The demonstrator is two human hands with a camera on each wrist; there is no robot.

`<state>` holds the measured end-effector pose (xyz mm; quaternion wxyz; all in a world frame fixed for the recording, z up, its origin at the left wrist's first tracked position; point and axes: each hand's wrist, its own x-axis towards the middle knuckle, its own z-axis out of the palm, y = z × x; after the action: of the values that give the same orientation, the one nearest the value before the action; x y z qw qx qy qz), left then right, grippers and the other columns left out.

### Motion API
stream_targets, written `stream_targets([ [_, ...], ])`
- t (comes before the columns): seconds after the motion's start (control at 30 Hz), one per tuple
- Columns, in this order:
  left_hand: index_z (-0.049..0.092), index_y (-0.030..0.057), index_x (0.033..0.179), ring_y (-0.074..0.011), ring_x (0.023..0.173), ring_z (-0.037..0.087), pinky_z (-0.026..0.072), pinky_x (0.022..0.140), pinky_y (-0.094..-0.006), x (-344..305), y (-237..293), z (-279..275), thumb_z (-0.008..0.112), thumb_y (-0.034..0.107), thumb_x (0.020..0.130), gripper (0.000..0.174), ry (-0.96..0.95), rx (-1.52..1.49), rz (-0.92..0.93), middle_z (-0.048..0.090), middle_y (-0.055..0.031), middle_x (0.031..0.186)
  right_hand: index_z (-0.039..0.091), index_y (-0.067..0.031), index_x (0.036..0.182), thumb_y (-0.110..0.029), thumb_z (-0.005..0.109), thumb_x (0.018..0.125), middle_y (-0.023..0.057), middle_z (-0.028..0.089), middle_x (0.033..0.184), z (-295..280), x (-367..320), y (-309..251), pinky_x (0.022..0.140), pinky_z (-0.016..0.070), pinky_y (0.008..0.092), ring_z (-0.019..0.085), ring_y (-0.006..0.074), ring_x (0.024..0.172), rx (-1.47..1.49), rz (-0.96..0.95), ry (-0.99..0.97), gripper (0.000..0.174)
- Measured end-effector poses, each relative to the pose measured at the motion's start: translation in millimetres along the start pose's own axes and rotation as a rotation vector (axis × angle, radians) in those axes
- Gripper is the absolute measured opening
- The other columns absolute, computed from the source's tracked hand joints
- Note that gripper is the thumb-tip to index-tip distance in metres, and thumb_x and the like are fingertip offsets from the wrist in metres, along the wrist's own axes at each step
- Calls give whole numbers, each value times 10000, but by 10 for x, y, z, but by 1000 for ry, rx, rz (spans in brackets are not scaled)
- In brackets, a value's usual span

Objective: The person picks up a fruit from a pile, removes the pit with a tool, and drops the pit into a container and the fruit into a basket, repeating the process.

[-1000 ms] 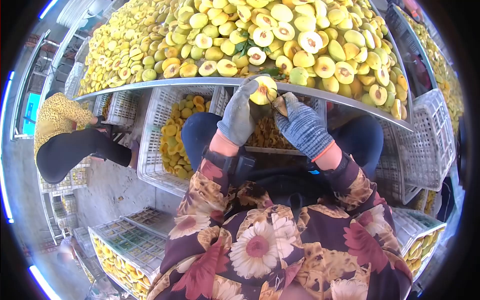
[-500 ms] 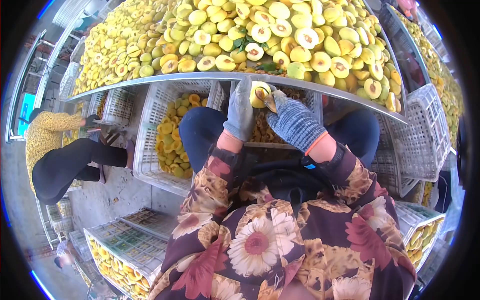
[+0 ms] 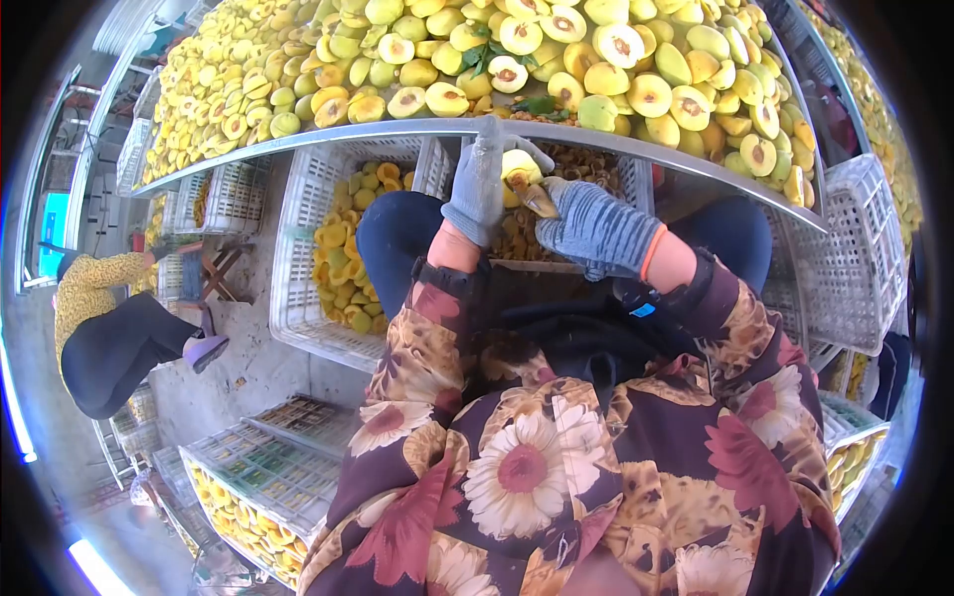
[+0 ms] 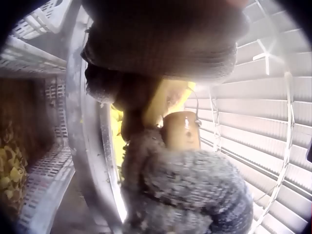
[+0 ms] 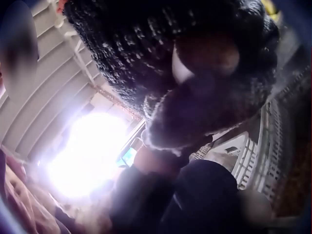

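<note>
In the head view the gloved left hand (image 3: 477, 189) holds a yellow halved fruit (image 3: 520, 169) just past the table's metal edge. The gloved right hand (image 3: 601, 228) grips a small tool with a brown handle (image 3: 540, 201), its tip end at the cut face of the fruit. The left wrist view shows the tool's wooden handle (image 4: 181, 130) with a thin wire loop, in the right hand's glove (image 4: 195, 190), against the yellow fruit (image 4: 168, 100). In the right wrist view the dark glove (image 5: 195, 73) is curled round the handle's rounded end (image 5: 204, 56); the fruit is hidden there.
A metal-edged table (image 3: 348, 132) bears heaped halved fruit. Below it stand a white crate (image 3: 293, 258) of yellow fruit halves and another holding brown bits (image 3: 586, 164). Stacked crates (image 3: 845, 258) stand right. Another person (image 3: 109, 328) is at the left.
The head view has shifted slightly. The left hand's fingers now point upward beside the fruit, and the right hand has turned with the tool against it. The person at left has moved a leg.
</note>
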<state>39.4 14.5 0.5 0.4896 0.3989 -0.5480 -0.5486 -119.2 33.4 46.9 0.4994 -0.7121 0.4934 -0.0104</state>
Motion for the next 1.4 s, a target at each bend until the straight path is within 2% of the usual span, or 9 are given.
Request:
stream_targets([
  [0.2,662,-30,775,-159,684,626,516,695,-272,57,-122,-45,249,560,990,752,-105,-86,-52,663,-100,743,609,-26,1009,-241,587,903,43,535,684,58,17,443,406,410,245,509,125,473,296,-622,-43,241],
  [0.27,651,-32,832,-166,657,624,518,687,-274,40,-136,-5,250,521,1003,704,-68,-183,-82,663,-105,748,598,-46,1027,-209,569,922,-2,505,704,78,6,520,396,368,201,491,67,508,1197,-66,-485,197],
  [0.4,601,-28,1001,-176,716,635,525,683,-281,91,-266,62,249,440,1024,585,4,-252,53,668,-115,817,535,-47,1060,-214,596,909,-38,459,635,170,-89,382,382,337,179,407,42,444,1460,-30,-538,234],
  [0.53,548,-5,1125,-176,846,628,518,757,-284,82,-239,121,271,407,1030,505,132,-405,-100,666,-100,943,525,-91,1006,-216,632,898,-26,502,662,232,-123,389,383,366,202,425,46,429,1244,-123,-228,197],
  [0.63,559,-1,1135,-180,874,622,509,798,-288,9,-53,68,372,409,1017,466,294,-89,55,655,-88,972,560,-30,1026,-216,636,854,162,651,778,361,172,833,664,536,384,653,315,701,45,-265,421,264],
  [0.73,608,28,1086,-187,899,617,491,812,-296,-207,125,-178,441,319,1009,345,564,147,155,648,-76,971,574,-23,1068,-258,607,845,225,653,948,345,118,1171,812,502,455,627,390,928,-457,196,276,327],
  [0.93,627,52,1099,-303,997,588,439,900,-412,-428,536,-1109,605,304,856,350,708,1769,-349,634,-152,1067,569,-33,1079,-270,587,842,208,656,954,252,-84,895,822,495,468,629,384,925,-364,55,306,335],
  [1.1,603,36,1132,-353,1068,566,416,967,-418,499,15,-753,715,260,741,464,359,1176,137,616,-187,1121,556,-46,1083,-270,576,847,215,665,909,371,-23,813,785,509,471,645,378,881,-355,53,252,326],
  [1.4,561,54,1070,-378,1036,577,467,903,-430,1425,-410,-142,768,339,681,525,240,1439,-94,611,-203,1085,520,-54,1123,-316,564,856,198,660,839,424,-37,1087,711,514,469,645,377,784,-330,-19,295,376],
])
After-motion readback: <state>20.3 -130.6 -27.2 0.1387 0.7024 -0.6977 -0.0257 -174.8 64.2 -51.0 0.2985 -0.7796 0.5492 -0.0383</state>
